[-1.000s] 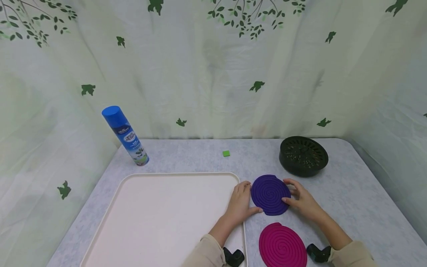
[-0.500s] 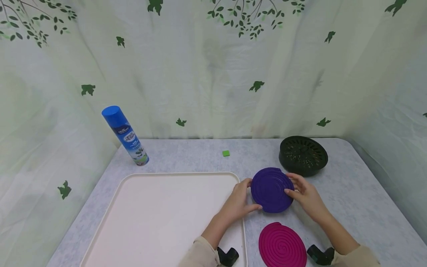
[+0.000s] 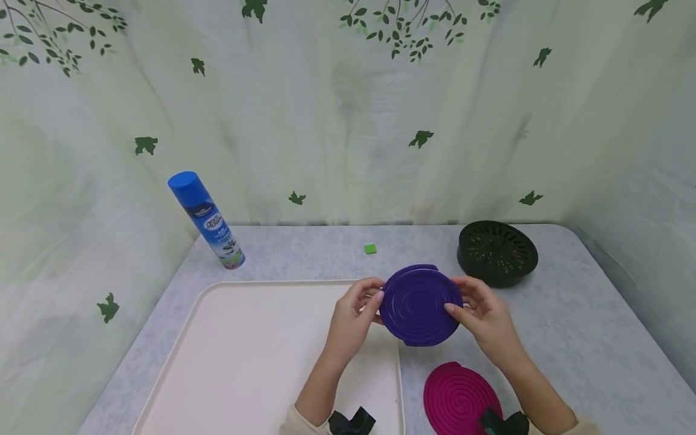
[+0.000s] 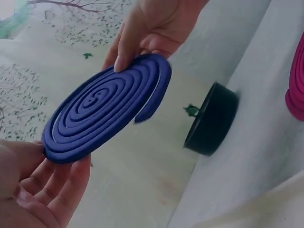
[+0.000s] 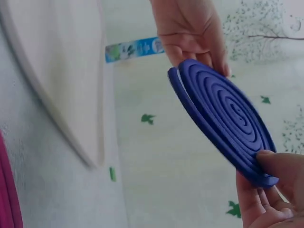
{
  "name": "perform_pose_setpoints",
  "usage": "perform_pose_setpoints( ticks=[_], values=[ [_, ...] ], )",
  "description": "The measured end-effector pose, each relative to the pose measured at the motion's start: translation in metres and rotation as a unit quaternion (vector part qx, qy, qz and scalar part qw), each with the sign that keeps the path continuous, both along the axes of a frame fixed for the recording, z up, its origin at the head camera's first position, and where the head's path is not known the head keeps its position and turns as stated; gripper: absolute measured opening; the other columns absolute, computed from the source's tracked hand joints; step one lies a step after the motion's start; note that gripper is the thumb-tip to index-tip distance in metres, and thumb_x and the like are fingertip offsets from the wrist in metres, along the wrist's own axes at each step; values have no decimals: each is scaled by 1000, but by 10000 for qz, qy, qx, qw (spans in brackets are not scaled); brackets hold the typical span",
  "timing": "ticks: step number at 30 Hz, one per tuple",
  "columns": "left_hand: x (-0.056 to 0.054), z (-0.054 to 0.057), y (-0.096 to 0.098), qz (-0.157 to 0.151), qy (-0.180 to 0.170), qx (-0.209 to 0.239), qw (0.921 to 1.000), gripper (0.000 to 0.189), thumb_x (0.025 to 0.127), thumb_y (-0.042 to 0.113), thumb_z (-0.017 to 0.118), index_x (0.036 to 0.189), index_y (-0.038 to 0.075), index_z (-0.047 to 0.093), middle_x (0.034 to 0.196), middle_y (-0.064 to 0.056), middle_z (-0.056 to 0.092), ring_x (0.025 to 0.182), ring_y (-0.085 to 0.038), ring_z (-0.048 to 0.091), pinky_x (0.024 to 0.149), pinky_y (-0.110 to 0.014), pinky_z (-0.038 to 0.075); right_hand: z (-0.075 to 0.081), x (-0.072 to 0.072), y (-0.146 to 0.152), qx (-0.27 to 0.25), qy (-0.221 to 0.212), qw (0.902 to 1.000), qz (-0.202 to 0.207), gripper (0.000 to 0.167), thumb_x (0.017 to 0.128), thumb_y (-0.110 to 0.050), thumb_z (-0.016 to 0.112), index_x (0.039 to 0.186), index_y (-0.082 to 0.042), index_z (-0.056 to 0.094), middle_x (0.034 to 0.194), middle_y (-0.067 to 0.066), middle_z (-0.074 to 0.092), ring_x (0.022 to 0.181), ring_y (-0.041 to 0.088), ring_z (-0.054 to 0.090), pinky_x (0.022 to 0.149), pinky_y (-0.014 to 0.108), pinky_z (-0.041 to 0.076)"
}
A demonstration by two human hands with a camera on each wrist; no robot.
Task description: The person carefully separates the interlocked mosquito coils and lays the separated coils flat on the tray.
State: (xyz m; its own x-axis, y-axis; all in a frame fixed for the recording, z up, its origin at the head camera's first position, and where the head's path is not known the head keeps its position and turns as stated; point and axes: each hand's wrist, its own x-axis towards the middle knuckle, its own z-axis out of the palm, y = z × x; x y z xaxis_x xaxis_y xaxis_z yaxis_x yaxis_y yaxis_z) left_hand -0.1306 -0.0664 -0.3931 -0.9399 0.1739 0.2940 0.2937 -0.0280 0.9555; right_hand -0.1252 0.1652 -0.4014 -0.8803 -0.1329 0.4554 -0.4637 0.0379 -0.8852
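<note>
A purple mosquito coil [image 3: 420, 308], a flat disc wound in a spiral, is held up off the table between both hands. On its left rim my left hand [image 3: 350, 317] pinches it, thumb in front and fingers behind. The right hand [image 3: 486, 320] grips the opposite rim the same way, as the right wrist view shows with the coil [image 5: 223, 114] tilted. One loose outer end of the coil [image 4: 95, 109] stands slightly apart in the left wrist view. Below the hands a pink mosquito coil [image 3: 459, 396] lies flat on the table, partly covered by the right wrist's black camera mount.
A large white tray [image 3: 244, 362] takes up the left and middle of the table. Behind it stands a blue spray can [image 3: 209, 220]. A round dark slotted container [image 3: 497, 254] sits at the back right, and a small green square [image 3: 370, 249] lies near the back edge.
The purple coil has risen from the table and moved left, towards the tray's right edge. My left hand has changed from touching its side to pinching its rim.
</note>
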Motion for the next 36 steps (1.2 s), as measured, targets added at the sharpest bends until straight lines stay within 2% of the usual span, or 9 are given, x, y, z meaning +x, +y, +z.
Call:
perform_pose_setpoints(
  ticks=[5, 12, 17, 19, 25, 28, 36],
  values=[
    [7, 13, -15, 15, -321, -13, 9995, 19, 90, 0, 51, 107, -6, 57, 91, -17, 59, 71, -16, 59, 57, -36, 54, -2, 4, -16, -263, -54, 9995, 174, 41, 76, 19, 59, 114, 11, 46, 102, 6, 57, 87, 12, 57, 66, 20, 51],
    [8, 10, -29, -102, -652, 17, 9978, 18, 90, 0, 51, 105, -8, 59, 91, -19, 62, 71, -16, 60, 58, -37, 54, -8, 5, -29, -547, -424, 9971, 308, 33, 76, 16, 59, 106, 14, 46, 95, 4, 56, 81, 9, 56, 65, 19, 50],
    [8, 9, -34, -51, -705, -37, 9975, 16, 89, -1, 52, 101, -8, 59, 88, -18, 62, 69, -16, 60, 56, -36, 53, -9, 5, -35, -398, -951, 9947, 53, 28, 78, 9, 63, 103, 9, 49, 92, 7, 55, 80, 10, 56, 66, 20, 51],
    [8, 9, -35, -71, -728, -53, 9973, 15, 89, -1, 52, 101, -7, 59, 88, -17, 61, 69, -16, 60, 56, -37, 53, -9, 5, -36, -338, -1019, 9942, -110, 27, 78, 7, 64, 103, 7, 51, 93, 8, 54, 82, 11, 56, 67, 22, 51],
    [8, 8, -36, -107, -701, -163, 9974, 14, 89, -2, 52, 100, -7, 58, 87, -16, 60, 68, -15, 59, 56, -38, 53, -13, 5, -40, 74, -500, 9963, -689, 22, 77, 7, 66, 97, 4, 56, 88, 10, 55, 80, 13, 52, 67, 20, 48],
    [7, 7, -36, -100, -676, -245, 9974, 15, 89, -2, 52, 101, -7, 59, 86, -16, 60, 68, -15, 59, 55, -38, 53, -14, 5, -41, 264, -440, 9949, -873, 21, 77, 5, 66, 96, 2, 58, 85, 8, 55, 76, 12, 50, 64, 18, 45],
    [7, 6, -38, -55, -753, -393, 9964, 15, 89, 1, 52, 102, -5, 59, 88, -14, 60, 70, -15, 58, 54, -37, 53, -14, 6, -40, 209, -828, 9935, -752, 23, 77, 1, 67, 99, 2, 58, 90, 11, 56, 74, 13, 54, 63, 19, 50]
  ],
)
